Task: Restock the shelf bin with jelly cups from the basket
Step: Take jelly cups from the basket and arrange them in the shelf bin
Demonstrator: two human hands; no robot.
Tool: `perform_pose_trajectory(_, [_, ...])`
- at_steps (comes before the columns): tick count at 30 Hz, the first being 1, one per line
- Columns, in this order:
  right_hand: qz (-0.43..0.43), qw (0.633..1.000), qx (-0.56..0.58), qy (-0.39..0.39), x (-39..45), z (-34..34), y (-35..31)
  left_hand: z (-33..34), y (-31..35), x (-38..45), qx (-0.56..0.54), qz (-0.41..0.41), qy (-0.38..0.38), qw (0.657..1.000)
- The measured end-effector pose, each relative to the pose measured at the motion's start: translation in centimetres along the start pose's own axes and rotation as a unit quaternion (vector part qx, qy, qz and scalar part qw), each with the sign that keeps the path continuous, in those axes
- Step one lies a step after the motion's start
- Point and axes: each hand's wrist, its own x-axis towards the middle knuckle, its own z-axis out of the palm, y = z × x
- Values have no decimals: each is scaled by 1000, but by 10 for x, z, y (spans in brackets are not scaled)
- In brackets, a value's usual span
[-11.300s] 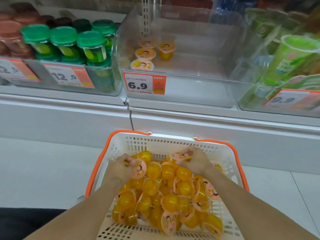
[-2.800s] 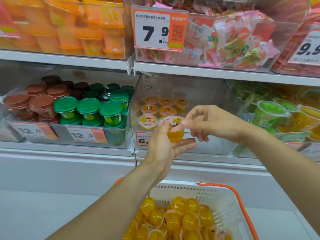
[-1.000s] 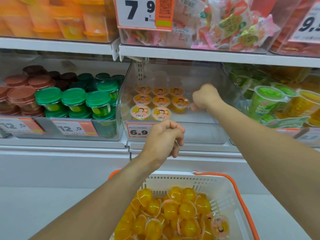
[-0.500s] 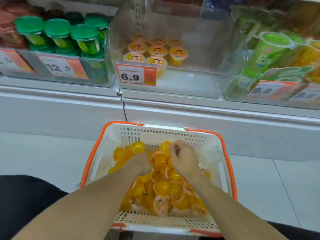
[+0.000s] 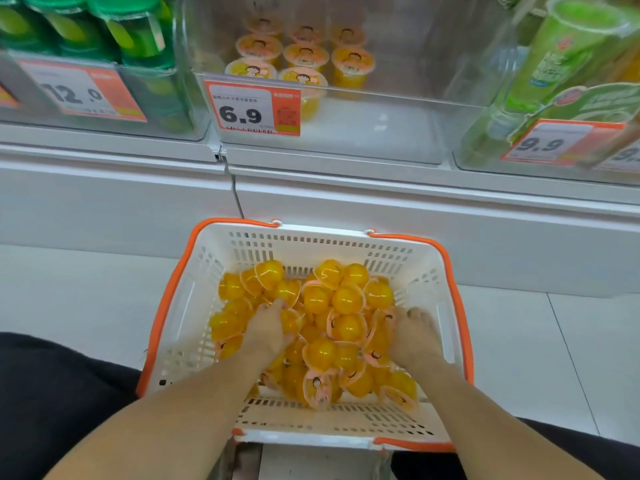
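Both my hands are down in the cups (image 5: 348, 299), left hand (image 5: 272, 327) curled round one, right hand (image 5: 410, 336) unclear, with the bin (image 5: 381, 129) straight up ahead of them.

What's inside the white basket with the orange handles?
The white plastic basket holds a heap of yellow jelly cups with pink cartoon lids. The left hand and right hand dig into them. The pile hides the basket's floor.

White shelving (image 5: 381, 209) stands on a pale tiled floor (image 5: 69, 299); orange price tags (image 5: 254, 109) front it.
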Motion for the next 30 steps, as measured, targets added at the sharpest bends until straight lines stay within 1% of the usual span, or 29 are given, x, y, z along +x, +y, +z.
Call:
perform_pose_trajectory(1, [-4,1000,-20,-3,-2,1,1,-3,-1,3,-29,-8,3,1000])
perform_pose_trajectory(3, [-6,998,-53,15,-3,0,1,-15,2,6,-118,-37,7,992])
perform_pose_trajectory(4, [-2,997,-68,21,-1,-2,1,-21,3,7,-182,-60,-6,981])
perform_pose_trajectory(5, [3,997,-79,17,0,-6,1,-28,4,8,-261,-86,-36,961])
perform_pose_trajectory(6, [7,996,-85,5,2,-11,0,-33,5,9,-345,-115,-85,928])
perform_pose_trajectory(7, [16,997,-73,-11,3,-18,1,-39,7,7,-422,-137,-145,884])
perform_pose_trajectory(9, [49,998,-2,-48,5,-34,1,-50,13,3,-525,-153,-241,802])
perform_pose_trajectory(10, [58,995,43,-69,5,-46,0,-56,18,-1,-560,-153,-270,768])
perform_pose_trajectory(12, [48,984,124,-118,4,-78,-1,-63,29,-7,-611,-147,-311,713])
perform_pose_trajectory(13, [41,972,192,-128,4,-96,0,-68,37,-11,-624,-146,-324,696])
perform_pose_trajectory(14, [40,945,295,-138,2,-115,1,-74,44,-15,-630,-145,-336,685])
perform_pose_trajectory(15, [42,900,408,-150,0,-135,1,-82,53,-20,-626,-137,-353,682])
perform_pose_trajectory(16, [38,858,489,-152,-4,-157,2,-90,62,-23,-609,-120,-373,689])
perform_pose_trajectory(17, [26,835,530,-145,-8,-178,4,-101,72,-27,-581,-93,-395,706])
perform_pose_trajectory(19, [0,821,554,-139,-15,-217,6,-128,95,-37,-498,-37,-423,756])
perform_pose_trajectory(20, [-13,817,559,-140,-19,-235,5,-144,107,-41,-452,-17,-423,785])
perform_pose_trajectory(22, [-28,809,569,-144,-26,-263,4,-177,129,-53,-375,15,-401,835])
perform_pose_trajectory(23, [-36,811,565,-147,-30,-272,2,-192,138,-60,-350,32,-392,850])
perform_pose_trajectory(26, [-57,822,546,-148,-47,-289,-9,-225,159,-79,-336,84,-360,866])
perform_pose_trajectory(28, [-70,808,565,-153,-58,-290,-16,-237,166,-88,-328,123,-321,880])
perform_pose_trajectory(30, [-89,794,580,-160,-67,-290,-19,-244,163,-89,-327,140,-294,887])
